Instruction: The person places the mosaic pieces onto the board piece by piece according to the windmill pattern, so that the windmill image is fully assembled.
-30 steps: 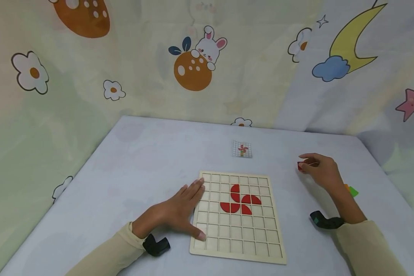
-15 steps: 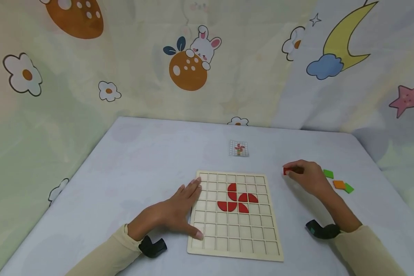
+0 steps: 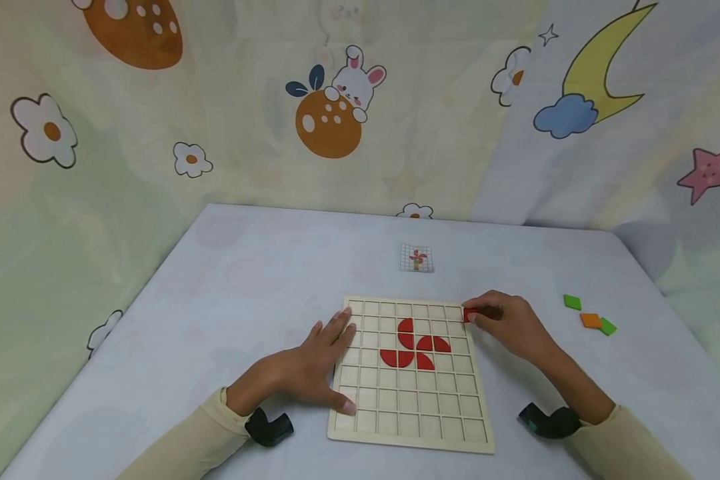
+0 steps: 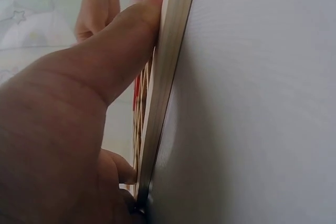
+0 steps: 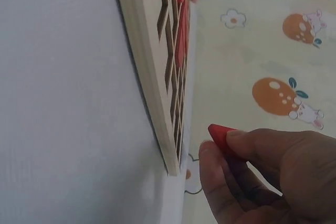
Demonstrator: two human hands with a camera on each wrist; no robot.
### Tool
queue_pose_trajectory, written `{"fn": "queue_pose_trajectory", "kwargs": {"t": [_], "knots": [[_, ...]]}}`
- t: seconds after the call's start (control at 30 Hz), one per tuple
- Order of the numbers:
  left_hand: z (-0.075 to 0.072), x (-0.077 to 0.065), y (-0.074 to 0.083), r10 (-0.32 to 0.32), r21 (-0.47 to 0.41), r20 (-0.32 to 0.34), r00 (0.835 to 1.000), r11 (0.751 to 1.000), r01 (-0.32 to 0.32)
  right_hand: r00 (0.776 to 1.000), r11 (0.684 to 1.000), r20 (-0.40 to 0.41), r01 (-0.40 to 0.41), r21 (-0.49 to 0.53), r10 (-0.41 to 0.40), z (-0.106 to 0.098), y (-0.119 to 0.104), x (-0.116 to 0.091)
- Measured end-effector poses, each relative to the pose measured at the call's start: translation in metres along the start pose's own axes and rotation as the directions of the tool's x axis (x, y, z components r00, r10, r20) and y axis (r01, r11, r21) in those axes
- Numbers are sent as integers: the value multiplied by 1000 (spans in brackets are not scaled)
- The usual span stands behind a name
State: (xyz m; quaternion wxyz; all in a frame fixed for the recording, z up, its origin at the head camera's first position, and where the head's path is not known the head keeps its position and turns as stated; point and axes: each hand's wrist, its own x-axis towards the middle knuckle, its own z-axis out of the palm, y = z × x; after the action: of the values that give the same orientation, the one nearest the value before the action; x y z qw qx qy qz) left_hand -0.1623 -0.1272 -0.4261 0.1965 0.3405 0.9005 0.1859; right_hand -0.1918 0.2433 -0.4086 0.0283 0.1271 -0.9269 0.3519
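A wooden grid board (image 3: pixel 420 427) lies on the table, with several red quarter-circle tiles (image 3: pixel 405 359) set in its upper middle cells as a pinwheel. My left hand (image 3: pixel 303 373) rests along the board's left edge, fingers spread, thumb on the near corner. In the left wrist view the thumb (image 4: pixel 123 40) presses on the board's rim. With thumb and fingertips my right hand (image 3: pixel 510 327) pinches a red tile (image 5: pixel 223 137) over the board's upper right edge. Most of that tile is hidden by the fingers in the head view.
Beyond the board lies a small picture card (image 3: pixel 417 258) with a pinwheel on a grid. To the right are a green tile (image 3: pixel 572 302), an orange tile (image 3: pixel 590 321) and another green tile (image 3: pixel 609 327). A printed cloth backdrop (image 3: pixel 246 100) hangs behind the table.
My right hand has carried the red tile leftward and nearer, from the table's right side to the board's edge. The green and orange tiles now show fully. My left hand stays on the board.
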Motion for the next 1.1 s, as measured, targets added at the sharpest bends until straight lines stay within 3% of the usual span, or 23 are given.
{"fn": "queue_pose_trajectory", "kwargs": {"t": [0.2,0.43,0.7,1.1], "knots": [[1,2,1,-17,8,6,1000,1000,17,995,998,93,36,53,-41,7,-13,-4],[-1,3,2,-27,31,8,1000,999,27,980,979,183,43,198,-80,14,-22,-9],[0,2,-2,-18,55,3,1000,998,18,946,951,294,40,307,-134,24,-33,-16],[0,1,0,-29,77,3,1000,997,28,901,947,397,44,319,-175,37,-49,-34]]}}
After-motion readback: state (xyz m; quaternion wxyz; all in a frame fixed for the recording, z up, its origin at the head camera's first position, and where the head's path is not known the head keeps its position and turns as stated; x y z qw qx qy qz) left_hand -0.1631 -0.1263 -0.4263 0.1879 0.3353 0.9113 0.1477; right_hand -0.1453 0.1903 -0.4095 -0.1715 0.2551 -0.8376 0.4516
